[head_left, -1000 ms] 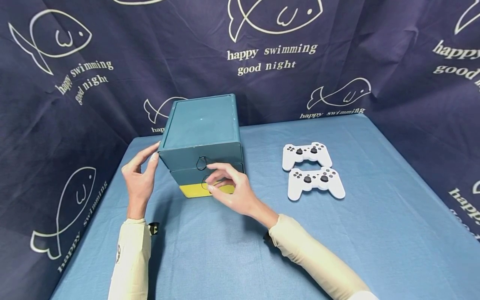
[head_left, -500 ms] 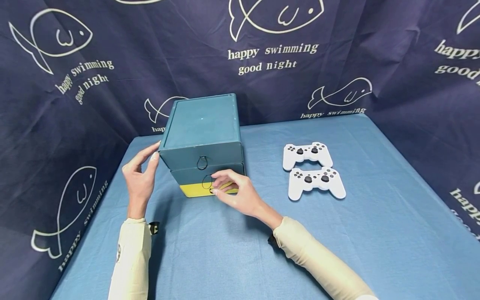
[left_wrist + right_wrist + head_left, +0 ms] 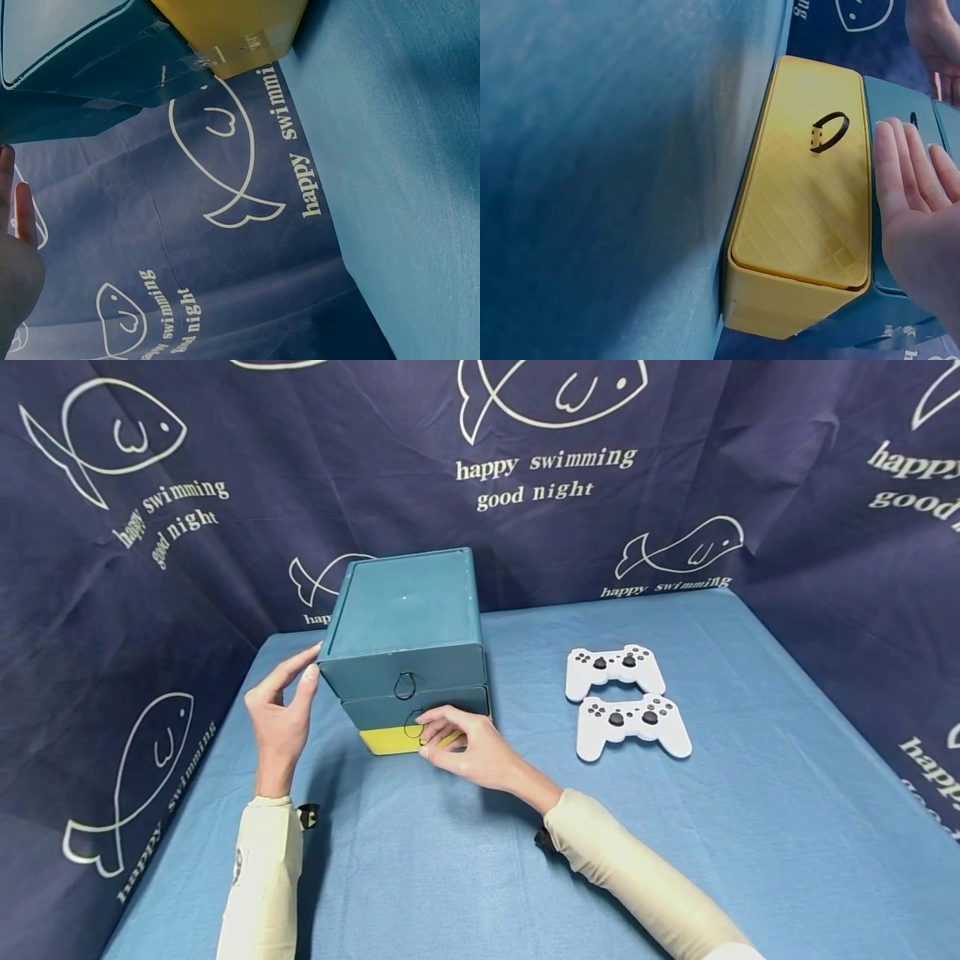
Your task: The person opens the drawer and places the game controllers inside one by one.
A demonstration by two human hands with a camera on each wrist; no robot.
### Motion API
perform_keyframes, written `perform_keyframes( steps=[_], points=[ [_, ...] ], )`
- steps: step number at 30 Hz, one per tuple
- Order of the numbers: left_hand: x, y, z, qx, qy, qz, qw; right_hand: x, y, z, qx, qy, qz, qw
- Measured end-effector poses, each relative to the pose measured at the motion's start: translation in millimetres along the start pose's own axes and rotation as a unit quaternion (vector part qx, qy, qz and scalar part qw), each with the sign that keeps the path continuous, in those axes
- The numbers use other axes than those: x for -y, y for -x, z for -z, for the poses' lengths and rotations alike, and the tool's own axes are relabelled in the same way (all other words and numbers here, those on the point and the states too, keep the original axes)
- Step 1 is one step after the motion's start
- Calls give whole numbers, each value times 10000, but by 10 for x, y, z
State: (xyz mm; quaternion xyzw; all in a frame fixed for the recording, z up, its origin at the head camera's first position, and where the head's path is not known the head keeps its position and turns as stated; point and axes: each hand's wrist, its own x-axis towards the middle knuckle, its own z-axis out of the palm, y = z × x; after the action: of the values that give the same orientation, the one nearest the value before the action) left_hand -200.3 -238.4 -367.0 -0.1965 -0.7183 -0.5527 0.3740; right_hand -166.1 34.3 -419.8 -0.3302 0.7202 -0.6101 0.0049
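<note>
On the desk (image 3: pixel 450 877), left hand (image 3: pixel 281 714) steadies the drawer unit (image 3: pixel 405 635); right hand (image 3: pixel 468 747), fingers straight, holds nothing by the yellow drawer (image 3: pixel 810 210). Could slide the unit.

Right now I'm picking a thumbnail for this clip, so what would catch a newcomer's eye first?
The teal drawer box at the table's back left, with its yellow bottom drawer, stands out. The left hand touches its left corner and the right hand rests at the lower drawer fronts. Two white game controllers lie to the right on the blue tablecloth.
</note>
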Motion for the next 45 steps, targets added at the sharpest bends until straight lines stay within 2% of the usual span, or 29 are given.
perform_keyframes(
  steps=[7,19,35,45],
  points=[
    [11,3,-5,0,4,-2,10000,-14,-17,-8,222,32,-195,9996],
    [3,-3,0,11,9,5,10000,-31,-83,-51,536,-156,-235,9982],
    [-6,-6,1,30,36,0,10000,-35,-96,-90,433,-476,-159,9978],
    [0,-9,4,24,37,-51,10000,-15,-74,-94,502,-448,-45,9977]
  ],
)
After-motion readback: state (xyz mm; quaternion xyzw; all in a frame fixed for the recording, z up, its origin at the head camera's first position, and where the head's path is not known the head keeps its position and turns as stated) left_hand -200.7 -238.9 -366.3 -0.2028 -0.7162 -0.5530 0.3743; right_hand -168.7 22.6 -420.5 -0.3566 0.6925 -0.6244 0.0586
